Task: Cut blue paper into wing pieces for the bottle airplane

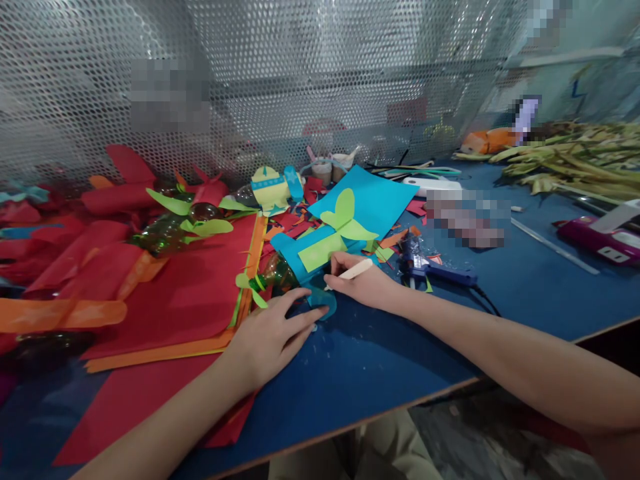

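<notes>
Red paper-wrapped bottle planes [107, 200] crowd the left side of your table [400, 360], one with an orange star-marked wing [63, 315] turned towards you; they seem pushed aside to leave working room. Next comes a stack of red sheets [185, 287] with orange and yellow-green edges showing, probably kept close for easy reach, and a loose red sheet [135, 413] sticks out below it.

Your left hand [275, 333] reaches in over the corner of that stack, fingers spread wide, the fingertips down on a rounded blue paper piece [325, 305], most likely to keep it steady. Just beyond your hands lies the blue-wrapped bottle plane [295, 257], with a lime propeller [247, 281] at its green bottle neck, a lime strip [320, 253] along its top and a lime tail [347, 217] at the far end.

Your right hand [353, 280] is closed narrowly round a white pen [357, 269], tilted like a writing tool with its tip low by the blue piece, which suggests control over a small area; you cannot tell from this view whether the tip touches. Behind the tail is a blue sheet [385, 197]. To the right, the blue glue gun [435, 269] rests near your forearm, apparently within easy reach, then come a clear glue stick [555, 247] and dried stalks [575, 157]
</notes>
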Demonstrator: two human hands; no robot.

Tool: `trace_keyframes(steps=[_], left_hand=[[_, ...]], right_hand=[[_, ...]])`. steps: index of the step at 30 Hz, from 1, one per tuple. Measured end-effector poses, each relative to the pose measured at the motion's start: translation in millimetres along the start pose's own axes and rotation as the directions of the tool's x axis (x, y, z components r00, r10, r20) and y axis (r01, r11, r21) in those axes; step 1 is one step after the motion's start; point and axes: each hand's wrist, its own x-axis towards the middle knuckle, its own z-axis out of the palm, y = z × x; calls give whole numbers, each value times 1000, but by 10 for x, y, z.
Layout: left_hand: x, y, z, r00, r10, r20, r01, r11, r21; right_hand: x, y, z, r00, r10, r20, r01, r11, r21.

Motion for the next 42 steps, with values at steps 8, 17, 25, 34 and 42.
trace_keyframes(steps=[8,17,25,34,42], left_hand=[[-5,3,0,1000,-10,21,10,1000,-9],[-34,-26,47,994,-60,-89,49,991,-121],[-36,39,-258,906,-11,-423,30,999,38],[369,-193,-538,951,-271,-148,217,928,-304],[369,134,-324,961,-276,18,231,765,-601]], right_hand=[[13,-12,3,1000,14,-23,-14,1000,15],[-56,-129,-55,979,64,-195,28,898,439],[-106,-148,-62,971,-83,-222,142,955,262],[-155,-269,-109,939,-67,-338,199,907,372],[-207,-349,-80,974,-153,-166,213,867,450]])
